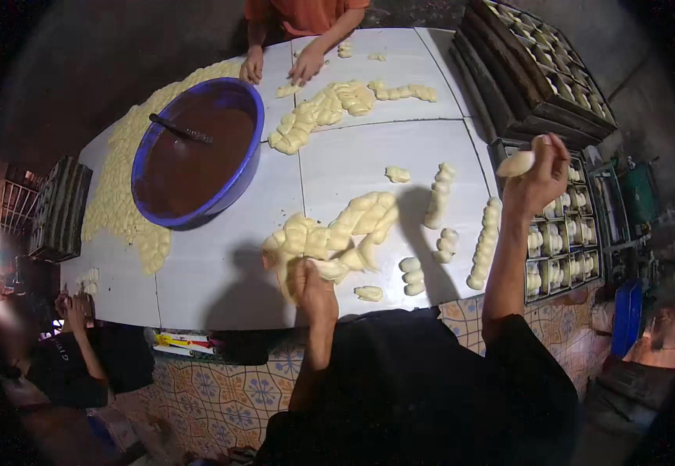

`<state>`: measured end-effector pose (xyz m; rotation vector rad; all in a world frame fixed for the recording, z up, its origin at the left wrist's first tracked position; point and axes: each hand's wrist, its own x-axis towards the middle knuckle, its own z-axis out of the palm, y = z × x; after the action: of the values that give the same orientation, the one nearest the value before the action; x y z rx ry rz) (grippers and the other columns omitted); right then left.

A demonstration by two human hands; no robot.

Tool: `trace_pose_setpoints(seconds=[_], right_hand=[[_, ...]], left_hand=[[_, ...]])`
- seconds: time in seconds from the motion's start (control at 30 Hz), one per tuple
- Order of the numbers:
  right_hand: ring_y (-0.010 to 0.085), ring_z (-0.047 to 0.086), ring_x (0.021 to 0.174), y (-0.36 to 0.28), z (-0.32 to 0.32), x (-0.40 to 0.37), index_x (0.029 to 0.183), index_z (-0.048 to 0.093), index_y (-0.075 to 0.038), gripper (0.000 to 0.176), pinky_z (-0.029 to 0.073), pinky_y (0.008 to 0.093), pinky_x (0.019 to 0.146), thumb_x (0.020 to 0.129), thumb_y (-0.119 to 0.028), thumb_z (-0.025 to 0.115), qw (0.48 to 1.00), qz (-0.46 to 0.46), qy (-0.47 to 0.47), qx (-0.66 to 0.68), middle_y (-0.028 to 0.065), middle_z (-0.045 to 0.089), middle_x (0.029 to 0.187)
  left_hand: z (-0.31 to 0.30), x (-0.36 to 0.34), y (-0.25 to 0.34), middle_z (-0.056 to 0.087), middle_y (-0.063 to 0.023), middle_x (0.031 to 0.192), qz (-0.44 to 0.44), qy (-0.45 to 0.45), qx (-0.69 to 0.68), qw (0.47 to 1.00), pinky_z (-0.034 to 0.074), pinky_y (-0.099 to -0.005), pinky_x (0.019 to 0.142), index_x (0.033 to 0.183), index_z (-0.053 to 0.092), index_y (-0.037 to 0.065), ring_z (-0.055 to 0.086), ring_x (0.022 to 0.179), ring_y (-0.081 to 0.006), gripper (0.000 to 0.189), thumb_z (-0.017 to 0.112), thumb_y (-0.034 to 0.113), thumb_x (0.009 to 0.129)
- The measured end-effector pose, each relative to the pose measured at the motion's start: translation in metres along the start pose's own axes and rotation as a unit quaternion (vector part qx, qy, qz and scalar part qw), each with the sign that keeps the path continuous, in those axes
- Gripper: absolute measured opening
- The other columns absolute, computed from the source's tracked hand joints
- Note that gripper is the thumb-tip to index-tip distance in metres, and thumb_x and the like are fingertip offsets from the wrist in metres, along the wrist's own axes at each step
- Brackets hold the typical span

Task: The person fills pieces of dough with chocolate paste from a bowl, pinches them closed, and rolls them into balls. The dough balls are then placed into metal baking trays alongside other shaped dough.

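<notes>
My left hand (313,293) is closed on a piece of pale dough at the near edge of a dough pile (302,237) on the white table (384,147). Raised above the table's right side, my right hand (546,172) grips a smooth, oval dough piece (516,164) with its fingers. Below that hand is a tray of metal moulds (563,238) with dough pieces in its compartments. Between my hands, short rows of rolled dough (484,245) and several loose pieces lie on the table.
A blue basin (253,155) of brown filling stands at the left centre, beside a large spread of dough (112,179). Stacked mould trays (535,101) rise at the upper right. One person's hands (306,64) work across the table; another person (66,342) is at lower left.
</notes>
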<state>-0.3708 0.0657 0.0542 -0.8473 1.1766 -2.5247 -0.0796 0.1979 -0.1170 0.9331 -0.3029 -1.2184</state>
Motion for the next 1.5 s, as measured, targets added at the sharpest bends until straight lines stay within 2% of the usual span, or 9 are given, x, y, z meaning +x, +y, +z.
trace_pose_setpoints(seconds=[0.2, 0.37, 0.6, 0.73, 0.83, 1.0, 1.27, 1.37, 1.5], right_hand=[[0.0187, 0.062, 0.088, 0.051, 0.017, -0.032, 0.116, 0.061, -0.005, 0.033, 0.05, 0.0316, 0.083, 0.088, -0.024, 0.062, 0.713, 0.143, -0.418, -0.544, 0.0113, 0.067, 0.105], [0.0337, 0.049, 0.118, 0.072, -0.041, -0.175, 0.125, 0.054, -0.008, 0.049, 0.038, 0.043, 0.1, 0.08, -0.022, 0.069, 0.633, 0.096, -0.763, -0.087, 0.0142, 0.055, 0.126], [0.0281, 0.06, 0.086, 0.047, -0.056, -0.202, 0.1, 0.065, -0.006, 0.022, 0.048, 0.0364, 0.076, 0.085, -0.021, 0.064, 0.655, 0.219, -0.704, -0.167, 0.0114, 0.061, 0.098], [0.0319, 0.049, 0.112, 0.078, -0.067, -0.214, 0.119, 0.058, -0.01, 0.045, 0.041, 0.0429, 0.093, 0.075, -0.014, 0.066, 0.648, -0.041, -0.724, -0.232, 0.0109, 0.057, 0.115], [0.0325, 0.047, 0.111, 0.076, -0.062, -0.219, 0.12, 0.055, -0.011, 0.056, 0.039, 0.0459, 0.091, 0.066, -0.011, 0.068, 0.589, -0.056, -0.737, -0.327, 0.0096, 0.056, 0.114], [0.0317, 0.056, 0.094, 0.089, -0.084, -0.211, 0.109, 0.05, -0.006, 0.047, 0.044, 0.0415, 0.08, 0.067, -0.011, 0.071, 0.605, 0.112, -0.755, -0.227, 0.0135, 0.058, 0.096], [0.0123, 0.056, 0.084, 0.006, -0.017, -0.132, 0.083, 0.056, -0.001, 0.018, 0.047, 0.0275, 0.073, 0.071, 0.003, 0.069, 0.686, 0.266, -0.651, -0.186, 0.0025, 0.055, 0.082], [0.0137, 0.056, 0.088, 0.024, -0.011, -0.088, 0.095, 0.06, 0.001, 0.019, 0.047, 0.0263, 0.081, 0.076, -0.002, 0.063, 0.858, 0.231, -0.456, -0.055, 0.0054, 0.056, 0.095], [0.0267, 0.054, 0.112, 0.073, 0.013, -0.107, 0.114, 0.06, 0.002, 0.033, 0.045, 0.0346, 0.091, 0.084, -0.009, 0.056, 0.795, 0.173, -0.558, -0.167, 0.0127, 0.049, 0.128]], left_hand=[[0.013, -0.015, 0.007, 0.052, 0.0005, 0.089, 0.081, -0.121, 0.28, 0.949, 0.037, -0.0201, 0.073, 0.1, 0.054, 0.002, 0.045, 0.081, -0.0071, 0.012, 0.048, 0.013, 0.097], [0.033, -0.016, 0.027, 0.053, -0.0003, 0.088, 0.039, -0.195, 0.152, 0.968, 0.039, -0.0225, 0.073, 0.101, 0.054, 0.003, 0.047, 0.08, -0.0073, 0.011, 0.047, 0.011, 0.097], [0.051, 0.008, 0.099, 0.051, -0.0105, 0.104, 0.263, -0.103, 0.094, 0.955, 0.042, -0.0392, 0.088, 0.104, 0.053, 0.002, 0.05, 0.101, -0.0228, 0.026, 0.048, 0.025, 0.093], [0.042, 0.074, 0.068, 0.051, -0.0186, 0.117, 0.306, -0.159, 0.484, 0.804, 0.038, -0.0452, 0.095, 0.103, 0.059, 0.002, 0.049, 0.109, -0.0361, 0.033, 0.06, 0.027, 0.081], [0.044, 0.081, 0.046, 0.041, -0.0215, 0.138, 0.206, -0.23, 0.84, 0.446, 0.028, -0.0503, 0.103, 0.123, 0.055, 0.007, 0.038, 0.128, -0.0389, 0.053, 0.068, 0.027, 0.075], [0.021, 0.032, 0.023, 0.041, -0.0211, 0.138, 0.142, -0.292, 0.57, 0.755, 0.033, -0.0436, 0.104, 0.136, 0.041, 0.008, 0.037, 0.129, -0.0383, 0.064, 0.067, 0.019, 0.079], [-0.008, 0.019, 0.027, 0.06, -0.0065, 0.081, 0.014, -0.324, 0.447, 0.834, 0.048, -0.0285, 0.064, 0.1, 0.059, -0.003, 0.057, 0.073, -0.013, 0.019, 0.056, 0.014, 0.093], [-0.045, 0.036, 0.022, 0.058, -0.0075, 0.071, -0.003, -0.14, 0.309, 0.941, 0.043, -0.0272, 0.047, 0.09, 0.06, -0.002, 0.052, 0.054, -0.014, 0.026, 0.051, 0.022, 0.096], [-0.004, 0.029, 0.043, 0.062, -0.0169, 0.097, 0.05, -0.106, 0.219, 0.969, 0.047, -0.0319, 0.08, 0.103, 0.057, -0.006, 0.06, 0.089, -0.0235, 0.047, 0.031, 0.033, 0.102]])
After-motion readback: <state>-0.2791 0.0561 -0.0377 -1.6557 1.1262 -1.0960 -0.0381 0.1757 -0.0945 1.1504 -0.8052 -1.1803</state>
